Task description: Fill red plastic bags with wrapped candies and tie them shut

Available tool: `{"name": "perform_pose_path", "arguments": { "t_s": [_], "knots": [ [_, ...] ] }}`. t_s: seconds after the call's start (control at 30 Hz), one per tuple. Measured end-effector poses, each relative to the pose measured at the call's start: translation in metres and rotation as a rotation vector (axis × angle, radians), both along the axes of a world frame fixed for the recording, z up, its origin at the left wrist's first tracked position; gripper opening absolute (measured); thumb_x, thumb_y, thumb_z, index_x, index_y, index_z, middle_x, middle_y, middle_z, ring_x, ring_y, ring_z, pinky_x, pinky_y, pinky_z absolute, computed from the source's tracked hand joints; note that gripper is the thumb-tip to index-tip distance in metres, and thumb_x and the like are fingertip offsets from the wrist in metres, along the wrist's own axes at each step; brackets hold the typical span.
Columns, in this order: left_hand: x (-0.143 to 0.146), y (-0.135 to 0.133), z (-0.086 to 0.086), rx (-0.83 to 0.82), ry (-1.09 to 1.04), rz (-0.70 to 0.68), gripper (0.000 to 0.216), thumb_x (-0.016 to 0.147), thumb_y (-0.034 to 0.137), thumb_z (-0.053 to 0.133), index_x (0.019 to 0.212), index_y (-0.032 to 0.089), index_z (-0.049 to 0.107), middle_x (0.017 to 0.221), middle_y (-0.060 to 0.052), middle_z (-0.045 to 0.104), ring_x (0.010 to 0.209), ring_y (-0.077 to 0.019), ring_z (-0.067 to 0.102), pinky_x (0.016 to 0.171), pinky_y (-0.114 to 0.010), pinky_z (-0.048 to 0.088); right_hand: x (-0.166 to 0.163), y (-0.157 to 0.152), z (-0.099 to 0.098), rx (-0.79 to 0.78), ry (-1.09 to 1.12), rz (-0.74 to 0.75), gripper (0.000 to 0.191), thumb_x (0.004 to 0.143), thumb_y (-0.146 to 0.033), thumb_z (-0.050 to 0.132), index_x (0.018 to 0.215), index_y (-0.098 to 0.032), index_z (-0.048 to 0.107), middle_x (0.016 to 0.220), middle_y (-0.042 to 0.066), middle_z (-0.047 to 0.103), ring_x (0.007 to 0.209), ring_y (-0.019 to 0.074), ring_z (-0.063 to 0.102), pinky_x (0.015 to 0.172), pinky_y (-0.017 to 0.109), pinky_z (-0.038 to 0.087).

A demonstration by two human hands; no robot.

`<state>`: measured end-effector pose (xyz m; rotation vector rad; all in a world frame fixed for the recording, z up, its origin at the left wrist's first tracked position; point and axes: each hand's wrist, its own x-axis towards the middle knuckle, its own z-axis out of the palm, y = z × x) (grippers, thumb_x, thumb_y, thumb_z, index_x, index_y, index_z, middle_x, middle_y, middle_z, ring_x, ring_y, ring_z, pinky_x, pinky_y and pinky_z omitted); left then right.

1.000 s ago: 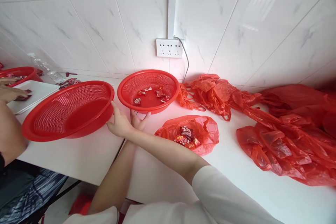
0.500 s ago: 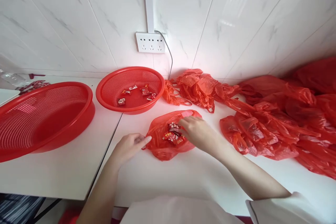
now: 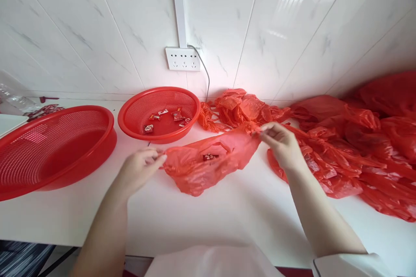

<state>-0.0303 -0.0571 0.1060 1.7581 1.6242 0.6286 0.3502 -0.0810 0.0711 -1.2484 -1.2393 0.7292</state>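
Note:
A red plastic bag (image 3: 208, 162) with wrapped candies inside hangs stretched between my two hands above the white table (image 3: 201, 220). My left hand (image 3: 138, 171) pinches the bag's left edge. My right hand (image 3: 282, 145) pinches its right edge, a little higher. One candy wrapper shows through the bag's mouth. Behind the bag stands a small red basket (image 3: 159, 114) holding several wrapped candies.
A large red mesh basket (image 3: 55, 147) sits at the left. Crumpled red plastic bags (image 3: 351, 143) pile along the wall and over the table's right side. A white power strip (image 3: 182, 58) with a grey cable hangs on the tiled wall. A white tray corner (image 3: 8, 123) shows far left.
Both hands left the baskets and went to the candy bag. They have pinched its two edges and lifted and stretched it. The view has shifted right, and another person's arm has left it.

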Motion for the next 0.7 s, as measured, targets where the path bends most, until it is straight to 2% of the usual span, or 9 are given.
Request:
{"name": "perform_pose_path", "arguments": {
  "t_s": [0.07, 0.13, 0.2, 0.3, 0.4, 0.47, 0.53, 0.6, 0.7],
  "knots": [
    [0.003, 0.008, 0.026, 0.118, -0.274, 0.056, 0.021, 0.076, 0.043, 0.070, 0.074, 0.022, 0.070, 0.120, -0.003, 0.068, 0.112, -0.0253, 0.061, 0.085, -0.030, 0.048, 0.006, 0.002, 0.023, 0.198, 0.279, -0.071, 0.015, 0.076, -0.022, 0.069, 0.087, -0.025, 0.059, 0.085, 0.000, 0.065, 0.085, 0.0174, 0.065, 0.086, 0.036, 0.051],
    [0.012, 0.016, 0.047, 0.189, -0.601, 0.005, 0.020, 0.080, 0.041, 0.067, 0.073, 0.021, 0.069, 0.114, -0.006, 0.070, 0.117, -0.0279, 0.058, 0.089, -0.036, 0.049, 0.005, 0.001, 0.044, 0.323, 0.397, -0.103, 0.017, 0.077, -0.020, 0.068, 0.089, -0.028, 0.059, 0.084, -0.001, 0.063, 0.085, 0.0182, 0.064, 0.091, 0.040, 0.050],
    [0.026, 0.021, 0.062, 0.194, -0.790, -0.085, 0.023, 0.081, 0.039, 0.066, 0.069, 0.020, 0.067, 0.107, -0.007, 0.072, 0.115, -0.0300, 0.059, 0.087, -0.040, 0.051, -0.002, -0.002, 0.058, 0.366, 0.381, -0.100, 0.014, 0.081, -0.024, 0.065, 0.092, -0.030, 0.059, 0.086, 0.000, 0.063, 0.087, 0.0203, 0.064, 0.094, 0.044, 0.050],
    [0.049, 0.024, 0.072, 0.185, -0.803, -0.162, 0.018, 0.081, 0.038, 0.069, 0.078, 0.020, 0.071, 0.106, -0.008, 0.072, 0.112, -0.0285, 0.061, 0.092, -0.040, 0.050, -0.021, -0.013, 0.069, 0.350, 0.156, -0.066, 0.014, 0.085, -0.031, 0.063, 0.099, -0.029, 0.059, 0.102, 0.003, 0.065, 0.101, 0.0234, 0.063, 0.096, 0.046, 0.049],
    [0.065, 0.023, 0.072, 0.192, -0.760, -0.222, 0.022, 0.079, 0.034, 0.072, 0.096, 0.021, 0.071, 0.108, -0.008, 0.071, 0.110, -0.0263, 0.062, 0.100, -0.040, 0.046, -0.037, -0.024, 0.068, 0.210, -0.230, 0.135, 0.055, 0.079, -0.038, 0.072, 0.129, -0.029, 0.051, 0.135, 0.007, 0.054, 0.119, 0.0263, 0.056, 0.099, 0.044, 0.048],
    [0.069, 0.021, 0.069, 0.177, -0.755, -0.258, 0.033, 0.078, 0.033, 0.073, 0.109, 0.023, 0.067, 0.105, -0.007, 0.071, 0.106, -0.0255, 0.064, 0.099, -0.041, 0.046, -0.040, -0.027, 0.064, 0.074, -0.442, 0.263, 0.075, 0.076, -0.038, 0.074, 0.142, -0.031, 0.040, 0.139, 0.008, 0.052, 0.109, 0.0246, 0.061, 0.089, 0.041, 0.053],
    [0.070, 0.021, 0.066, 0.170, -0.761, -0.262, 0.045, 0.079, 0.032, 0.072, 0.122, 0.026, 0.060, 0.092, -0.005, 0.071, 0.096, -0.0231, 0.067, 0.095, -0.041, 0.049, -0.039, -0.026, 0.060, -0.062, -0.549, 0.304, 0.052, 0.082, -0.035, 0.067, 0.132, -0.029, 0.053, 0.118, 0.006, 0.065, 0.085, 0.0195, 0.066, 0.073, 0.036, 0.056],
    [0.068, 0.021, 0.064, 0.180, -0.773, -0.254, 0.052, 0.080, 0.030, 0.071, 0.129, 0.028, 0.054, 0.074, 0.001, 0.064, 0.077, -0.0179, 0.067, 0.088, -0.038, 0.052, -0.037, -0.021, 0.061, -0.083, -0.519, 0.241, 0.021, 0.086, -0.031, 0.061, 0.106, -0.025, 0.067, 0.093, 0.003, 0.070, 0.072, 0.0166, 0.065, 0.066, 0.031, 0.054],
    [0.066, 0.021, 0.061, 0.139, -0.785, -0.332, 0.055, 0.080, 0.030, 0.070, 0.131, 0.028, 0.051, 0.061, 0.008, 0.048, 0.049, -0.0082, 0.051, 0.066, -0.027, 0.053, -0.043, -0.014, 0.074, 0.179, -0.290, 0.046, 0.010, 0.081, -0.028, 0.070, 0.088, -0.021, 0.066, 0.085, 0.002, 0.068, 0.079, 0.0172, 0.065, 0.069, 0.030, 0.054]
  ]
}}
